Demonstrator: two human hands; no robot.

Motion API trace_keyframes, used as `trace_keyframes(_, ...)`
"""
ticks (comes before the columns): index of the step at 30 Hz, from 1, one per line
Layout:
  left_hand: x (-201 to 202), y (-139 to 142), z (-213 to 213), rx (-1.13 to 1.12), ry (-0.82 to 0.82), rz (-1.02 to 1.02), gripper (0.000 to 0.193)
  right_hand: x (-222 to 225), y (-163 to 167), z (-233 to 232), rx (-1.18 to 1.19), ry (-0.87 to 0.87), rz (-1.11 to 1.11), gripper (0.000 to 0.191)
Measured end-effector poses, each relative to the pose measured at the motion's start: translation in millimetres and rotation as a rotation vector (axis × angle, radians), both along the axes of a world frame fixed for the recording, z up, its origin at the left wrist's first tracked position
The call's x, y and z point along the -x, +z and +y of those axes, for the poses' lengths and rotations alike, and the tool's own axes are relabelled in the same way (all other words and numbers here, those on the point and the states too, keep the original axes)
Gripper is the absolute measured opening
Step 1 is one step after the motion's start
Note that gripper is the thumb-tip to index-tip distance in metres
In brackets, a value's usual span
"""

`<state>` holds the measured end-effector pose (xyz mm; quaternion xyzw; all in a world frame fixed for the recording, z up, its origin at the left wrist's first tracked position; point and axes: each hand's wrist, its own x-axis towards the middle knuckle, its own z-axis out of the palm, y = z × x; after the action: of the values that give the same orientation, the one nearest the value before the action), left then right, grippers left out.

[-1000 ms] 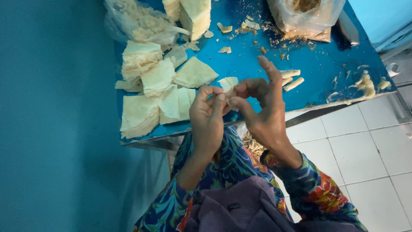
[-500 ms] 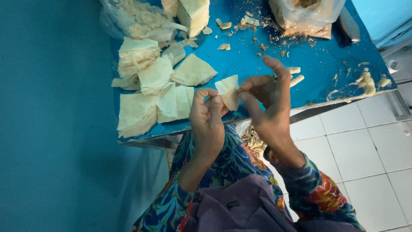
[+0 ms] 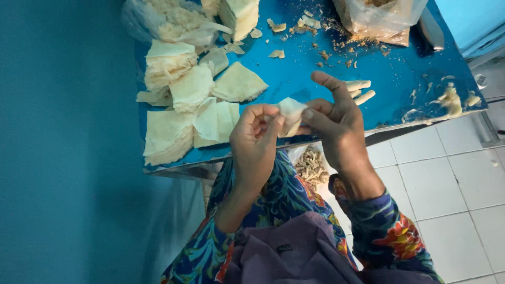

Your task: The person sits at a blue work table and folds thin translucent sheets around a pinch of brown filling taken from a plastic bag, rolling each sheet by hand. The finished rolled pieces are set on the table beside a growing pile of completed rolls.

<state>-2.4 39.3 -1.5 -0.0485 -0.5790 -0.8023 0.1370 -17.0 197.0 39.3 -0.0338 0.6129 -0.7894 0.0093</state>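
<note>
Wrapper (image 3: 290, 114) pinched between left hand (image 3: 256, 144) and right hand (image 3: 336, 126), held over counter (image 3: 410, 84) edge. Rolling step judged in hand; firm tuck needed next. Wrapper stacks (image 3: 181, 105) lie near.

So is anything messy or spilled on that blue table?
Yes. Crumbs lie scattered over the blue table below the plastic bag, and pale smears cling near its right edge. The wrapper stacks sit askew.

Pale, matt dough sheets (image 3: 168, 134) look soft and floury on the glossy blue surface (image 3: 400, 79). Clear plastic bags (image 3: 379, 18), upper right, shine and crinkle. White floor tiles (image 3: 447, 189) look smooth and glazed.
</note>
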Motion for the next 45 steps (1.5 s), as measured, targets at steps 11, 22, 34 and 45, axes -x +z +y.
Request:
trace_keyframes(11, 36, 38, -48, 1.077, 0.447, 0.275, 0.035, 11, 32, 56, -0.127, -0.112, 0.210, 0.056)
trace_keyframes(22, -10, 11, -22, 1.249, 0.058, 0.499, 0.027, -19, 34, 34, -0.958, 0.195, 0.335, 0.058)
trace_keyframes(34, -1, -4, -11, 1.335, 0.093, 0.760, 0.022, -34, 13, 117, -1.152, -0.352, 0.376, 0.052)
trace_keyframes(45, 31, 18, -6, 1.126, 0.086, 0.537, 0.017, -40, -56, 234, -1.987, -0.605, 0.377, 0.063)
